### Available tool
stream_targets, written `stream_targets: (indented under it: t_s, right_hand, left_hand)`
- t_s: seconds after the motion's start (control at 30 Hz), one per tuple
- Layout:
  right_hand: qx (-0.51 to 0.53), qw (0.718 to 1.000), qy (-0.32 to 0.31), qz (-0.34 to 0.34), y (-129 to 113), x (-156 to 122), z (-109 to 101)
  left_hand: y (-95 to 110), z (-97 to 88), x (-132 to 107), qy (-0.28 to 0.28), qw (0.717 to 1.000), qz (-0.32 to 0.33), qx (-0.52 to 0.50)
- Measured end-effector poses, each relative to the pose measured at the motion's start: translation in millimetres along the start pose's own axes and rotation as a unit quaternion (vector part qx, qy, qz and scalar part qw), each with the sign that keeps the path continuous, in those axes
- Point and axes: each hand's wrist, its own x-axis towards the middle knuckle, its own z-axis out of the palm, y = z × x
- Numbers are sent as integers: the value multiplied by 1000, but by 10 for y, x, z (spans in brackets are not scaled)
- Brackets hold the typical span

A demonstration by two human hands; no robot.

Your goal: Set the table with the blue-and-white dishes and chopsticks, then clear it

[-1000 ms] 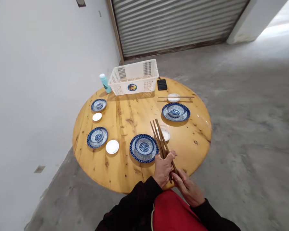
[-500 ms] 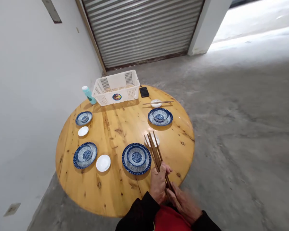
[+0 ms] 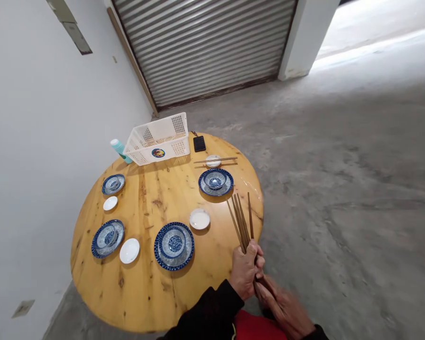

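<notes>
My left hand point(image 3: 245, 269) is closed round a bundle of several brown wooden chopsticks point(image 3: 241, 219), their tips fanning upward past the table's right edge. One chopstick stands apart from the bunch on the right. Below it, my right hand point(image 3: 283, 304), slightly blurred, is closed at the lower ends of the chopsticks, which its fingers partly hide. Left of the bundle sits a small white dish point(image 3: 199, 219). Nearby, a blue-patterned bowl point(image 3: 172, 242) rests on a blue-rimmed plate point(image 3: 157, 257).
On the round wooden table point(image 3: 141, 302) stand more bowl-and-plate sets and white dishes. A pair of chopsticks point(image 3: 225, 159) lies across the far dish point(image 3: 213, 164). At the back are a white basket point(image 3: 156, 141), a turquoise bottle point(image 3: 119, 150) and a black phone-like object point(image 3: 199, 143).
The table has shifted left and slightly down in view. The chopstick tips no longer overlap the near white dish, and one chopstick has spread to the right.
</notes>
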Motion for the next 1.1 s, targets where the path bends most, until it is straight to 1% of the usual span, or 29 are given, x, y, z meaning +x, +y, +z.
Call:
stream_targets:
  t_s: [0.1,0.23,0.3,0.37,0.43,0.53,0.57,0.63,0.7,0.73,0.77,0.87,0.93,1.0,1.03,1.1]
  right_hand:
    - [41,998,24,37,211,4,-502]
    - [45,992,59,106,661,-45,-1197]
    - [50,987,53,140,905,-56,-1477]
    - [59,983,32,168,1098,-40,-1663]
    - [65,981,23,184,1213,11,-1746]
    - [72,980,19,184,1279,146,-1743]
    - [76,981,4,180,1292,205,-1733]
    - [82,981,-51,167,1325,335,-1728]
    - [83,979,-108,153,1360,471,-1757]
    - [81,978,-121,148,1373,538,-1781]
    - [77,979,-122,144,1381,607,-1811]
    - [54,985,-82,144,1385,843,-1921]
    - [31,987,-66,144,1399,1071,-2011]
    - [-5,989,-70,129,1432,1401,-2112]
    - [-31,990,-80,108,1449,1615,-2159]
    - [-96,989,-103,41,1466,2136,-2222]
  left_hand:
    - [-133,372,181,22,1000,11,16]
    - [-295,781,379,68,997,19,28]
    - [-334,949,459,92,995,19,24]
    - [-335,1087,529,114,993,24,15]
    - [-304,1184,595,127,991,35,5]
    - [-248,1252,707,134,989,58,-9]
    - [-235,1259,753,135,989,63,-16]
    - [-220,1262,864,140,987,69,-28]
    - [-210,1258,1011,157,984,81,-27]
    - [-201,1254,1098,170,981,92,-19]
    - [-187,1249,1193,186,977,104,-8]
    - [-110,1216,1504,226,965,131,22]
    - [-41,1178,1702,245,959,143,26]
    - [22,1134,1867,262,953,149,20]
    - [49,1113,1931,270,952,145,12]
    - [93,1080,2025,286,950,124,-5]
